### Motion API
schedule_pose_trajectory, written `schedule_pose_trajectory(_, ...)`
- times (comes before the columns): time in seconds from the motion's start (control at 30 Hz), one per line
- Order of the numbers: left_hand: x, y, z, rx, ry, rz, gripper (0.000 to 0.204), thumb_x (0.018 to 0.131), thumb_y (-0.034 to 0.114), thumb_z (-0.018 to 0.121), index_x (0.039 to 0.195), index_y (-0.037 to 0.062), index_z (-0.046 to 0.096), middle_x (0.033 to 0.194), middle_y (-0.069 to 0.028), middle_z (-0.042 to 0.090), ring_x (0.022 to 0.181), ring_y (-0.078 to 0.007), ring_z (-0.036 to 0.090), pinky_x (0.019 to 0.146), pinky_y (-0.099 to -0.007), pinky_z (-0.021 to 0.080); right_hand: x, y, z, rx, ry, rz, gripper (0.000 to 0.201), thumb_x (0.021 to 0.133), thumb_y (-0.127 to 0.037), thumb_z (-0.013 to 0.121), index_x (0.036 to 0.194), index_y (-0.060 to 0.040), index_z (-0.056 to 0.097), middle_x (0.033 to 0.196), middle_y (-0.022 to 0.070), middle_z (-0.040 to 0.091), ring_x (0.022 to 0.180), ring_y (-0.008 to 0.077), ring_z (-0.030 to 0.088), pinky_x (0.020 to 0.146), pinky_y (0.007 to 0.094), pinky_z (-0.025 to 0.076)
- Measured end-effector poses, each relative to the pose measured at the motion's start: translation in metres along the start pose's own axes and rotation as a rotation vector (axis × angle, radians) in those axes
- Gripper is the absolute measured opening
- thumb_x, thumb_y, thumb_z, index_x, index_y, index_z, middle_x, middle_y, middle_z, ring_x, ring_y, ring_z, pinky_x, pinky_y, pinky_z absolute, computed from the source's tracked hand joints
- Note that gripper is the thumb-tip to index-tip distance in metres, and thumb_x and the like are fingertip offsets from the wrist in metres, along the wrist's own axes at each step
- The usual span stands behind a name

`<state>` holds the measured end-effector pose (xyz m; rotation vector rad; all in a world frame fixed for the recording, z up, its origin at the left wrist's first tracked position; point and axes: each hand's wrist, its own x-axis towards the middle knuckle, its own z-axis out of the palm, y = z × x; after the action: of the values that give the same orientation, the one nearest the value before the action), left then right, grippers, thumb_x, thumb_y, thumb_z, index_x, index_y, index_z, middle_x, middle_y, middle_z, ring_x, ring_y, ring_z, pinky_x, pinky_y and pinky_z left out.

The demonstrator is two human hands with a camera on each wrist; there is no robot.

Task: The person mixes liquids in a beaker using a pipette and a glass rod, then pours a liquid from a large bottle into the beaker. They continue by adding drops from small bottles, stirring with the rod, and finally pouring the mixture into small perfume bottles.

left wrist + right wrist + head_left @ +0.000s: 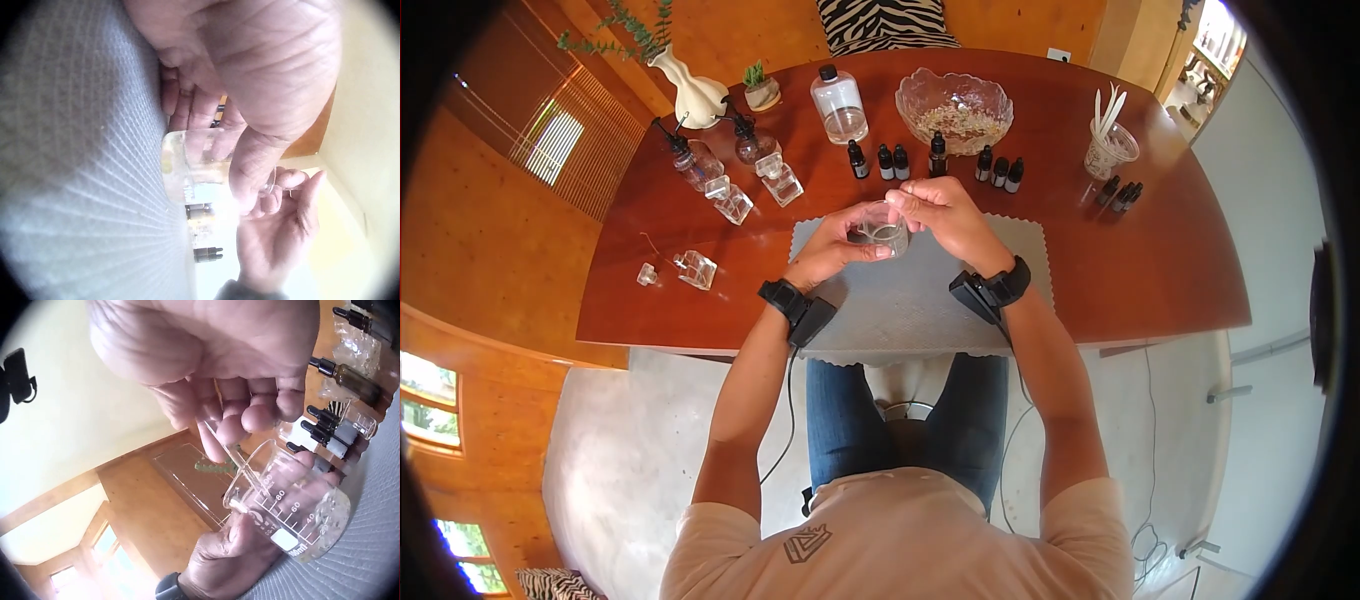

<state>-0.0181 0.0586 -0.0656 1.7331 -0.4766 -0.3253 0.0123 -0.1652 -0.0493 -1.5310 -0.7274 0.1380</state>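
My left hand (835,247) holds a small clear glass beaker (294,509) around its side, over the grey mat (880,310). White volume marks run up the beaker's wall, and a little clear liquid shows near its bottom. From above, my right hand (948,220) pinches a thin clear glass stirring rod (240,460), which slants down through the beaker's mouth. In the left wrist view the left thumb (253,165) lies along the near side of the glass. The rod's lower end is hard to make out inside the beaker.
Several dark dropper bottles (938,155) stand beyond the mat, before a glass bowl (910,97) and a black-capped bottle (838,100). Square glass bottles (781,183) and a white vase (698,97) are at the left. At the right stands a cup (1100,157) with white sticks.
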Motion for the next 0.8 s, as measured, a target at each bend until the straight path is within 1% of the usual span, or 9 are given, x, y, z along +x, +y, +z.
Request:
schedule_pose_trajectory(0.03, 0.000, 0.000, 0.001, -0.014, 0.007, 0.006, 0.066, 0.081, 0.012, 0.083, 0.141, 0.0025, 0.056, 0.127, -0.0062, 0.066, 0.118, -0.0174, 0.058, 0.102, -0.0335, 0.046, 0.000, -0.001, 0.001, 0.019, 0.012, 0.003, 0.041, 0.102, -0.034, 0.063, 0.087, 0.0025, 0.072, 0.067, 0.0015, 0.056, 0.064, 0.0073, 0.050, 0.057, 0.0262, 0.040)
schedule_pose_trajectory(0.13, -0.001, 0.002, 0.003, -0.027, 0.024, 0.004, 0.066, 0.081, 0.012, 0.082, 0.141, 0.0026, 0.056, 0.127, -0.0060, 0.066, 0.119, -0.0171, 0.057, 0.103, -0.0335, 0.046, 0.002, 0.004, 0.006, -0.076, 0.127, -0.084, 0.042, 0.102, -0.035, 0.063, 0.086, 0.0022, 0.072, 0.066, 0.0005, 0.055, 0.063, 0.0077, 0.049, 0.056, 0.0267, 0.039)
schedule_pose_trajectory(0.23, -0.001, 0.000, 0.001, -0.018, 0.007, -0.002, 0.066, 0.081, 0.011, 0.082, 0.140, 0.0024, 0.056, 0.128, -0.0062, 0.065, 0.119, -0.0171, 0.057, 0.103, -0.0338, 0.046, 0.000, 0.002, -0.002, -0.063, -0.001, 0.024, 0.043, 0.102, -0.036, 0.063, 0.085, 0.0019, 0.072, 0.066, 0.0006, 0.055, 0.062, 0.0079, 0.050, 0.057, 0.0272, 0.040)
schedule_pose_trajectory(0.33, 0.001, -0.002, 0.000, -0.003, 0.004, 0.021, 0.066, 0.081, 0.012, 0.083, 0.140, 0.0021, 0.056, 0.128, -0.0068, 0.065, 0.120, -0.0176, 0.057, 0.104, -0.0343, 0.045, 0.000, 0.000, 0.003, -0.052, 0.117, -0.005, 0.042, 0.101, -0.036, 0.064, 0.085, 0.0020, 0.072, 0.065, 0.0008, 0.056, 0.062, 0.0079, 0.050, 0.057, 0.0273, 0.040)
schedule_pose_trajectory(0.43, 0.000, -0.002, 0.000, -0.001, 0.014, 0.010, 0.066, 0.081, 0.014, 0.083, 0.140, 0.0019, 0.056, 0.128, -0.0070, 0.065, 0.122, -0.0186, 0.056, 0.106, -0.0349, 0.044, 0.001, 0.003, 0.001, -0.095, 0.066, -0.040, 0.042, 0.101, -0.036, 0.064, 0.085, 0.0020, 0.072, 0.065, 0.0004, 0.055, 0.062, 0.0080, 0.050, 0.057, 0.0273, 0.040)
schedule_pose_trajectory(0.53, 0.000, 0.000, 0.001, -0.003, 0.018, 0.013, 0.065, 0.081, 0.013, 0.084, 0.140, 0.0051, 0.057, 0.129, -0.0056, 0.066, 0.120, -0.0178, 0.059, 0.105, -0.0344, 0.045, -0.002, -0.005, 0.000, -0.026, 0.013, 0.017, 0.042, 0.101, -0.036, 0.064, 0.084, 0.0021, 0.071, 0.065, 0.0001, 0.055, 0.063, 0.0081, 0.050, 0.057, 0.0269, 0.040)
schedule_pose_trajectory(0.63, 0.000, 0.000, 0.000, 0.010, 0.016, 0.031, 0.064, 0.081, 0.012, 0.085, 0.140, 0.0066, 0.058, 0.129, -0.0050, 0.067, 0.120, -0.0170, 0.060, 0.105, -0.0341, 0.046, 0.001, -0.001, 0.003, -0.038, 0.116, 0.032, 0.042, 0.101, -0.036, 0.063, 0.084, 0.0021, 0.071, 0.066, -0.0002, 0.054, 0.064, 0.0083, 0.050, 0.058, 0.0268, 0.041)
schedule_pose_trajectory(0.73, 0.000, -0.003, 0.000, 0.015, 0.020, 0.012, 0.064, 0.081, 0.012, 0.084, 0.140, 0.0065, 0.058, 0.130, -0.0054, 0.067, 0.121, -0.0169, 0.059, 0.106, -0.0343, 0.045, -0.001, -0.007, 0.004, -0.060, 0.067, -0.004, 0.042, 0.101, -0.036, 0.063, 0.086, 0.0026, 0.072, 0.066, 0.0000, 0.055, 0.065, 0.0084, 0.051, 0.059, 0.0270, 0.041)
schedule_pose_trajectory(0.8, 0.000, -0.002, 0.000, 0.010, 0.017, 0.007, 0.064, 0.082, 0.012, 0.084, 0.140, 0.0064, 0.057, 0.130, -0.0056, 0.067, 0.121, -0.0170, 0.059, 0.106, -0.0342, 0.045, -0.002, -0.007, 0.001, -0.024, 0.031, 0.029, 0.043, 0.101, -0.036, 0.063, 0.087, 0.0032, 0.072, 0.066, 0.0003, 0.056, 0.065, 0.0087, 0.052, 0.059, 0.0273, 0.042)
